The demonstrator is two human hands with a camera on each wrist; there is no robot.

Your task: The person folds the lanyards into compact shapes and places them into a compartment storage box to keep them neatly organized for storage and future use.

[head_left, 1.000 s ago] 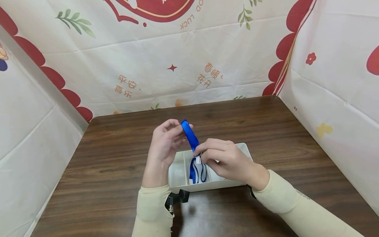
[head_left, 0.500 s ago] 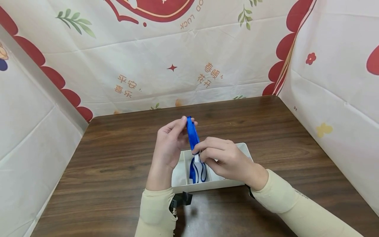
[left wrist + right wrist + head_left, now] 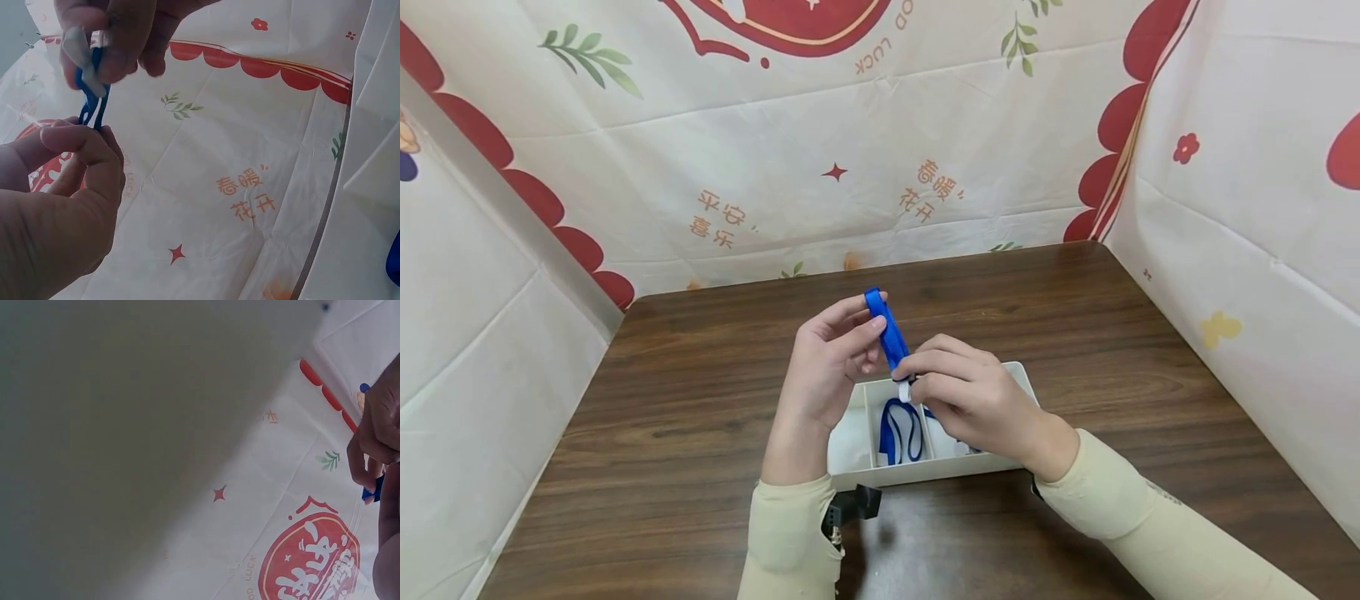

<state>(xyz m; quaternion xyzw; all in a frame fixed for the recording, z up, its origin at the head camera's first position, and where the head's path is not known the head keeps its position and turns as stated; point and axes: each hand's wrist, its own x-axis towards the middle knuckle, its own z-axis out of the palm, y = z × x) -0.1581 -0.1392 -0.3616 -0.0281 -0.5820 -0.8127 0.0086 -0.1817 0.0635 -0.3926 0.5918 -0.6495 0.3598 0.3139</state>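
Note:
Between both hands a folded blue lanyard (image 3: 892,340) slants above the tray. My left hand (image 3: 826,367) pinches its upper loop between thumb and fingers. At the lower end, my right hand (image 3: 977,387) pinches it beside a white clip (image 3: 904,391). The left wrist view shows the clip (image 3: 84,59) blurred under the right fingers, with the blue strap (image 3: 94,107) running to the left fingertips. A white divided tray (image 3: 910,475) stands beneath. Its middle compartment holds another blue strap (image 3: 887,437), loosely looped. In the right wrist view, only a bit of blue strap (image 3: 373,489) shows.
The tray rests on a dark wood table (image 3: 685,417). Part of a blue and white thing (image 3: 967,447) shows in its right compartment, mostly behind my right hand. Printed cloth (image 3: 790,133) walls the back and sides. A pale blur (image 3: 112,425) covers much of the right wrist view.
My left hand shifted right, then slightly back left, changing its hold on the loop. The white clip rose a little with my right hand, uncovering more of the strap in the tray.

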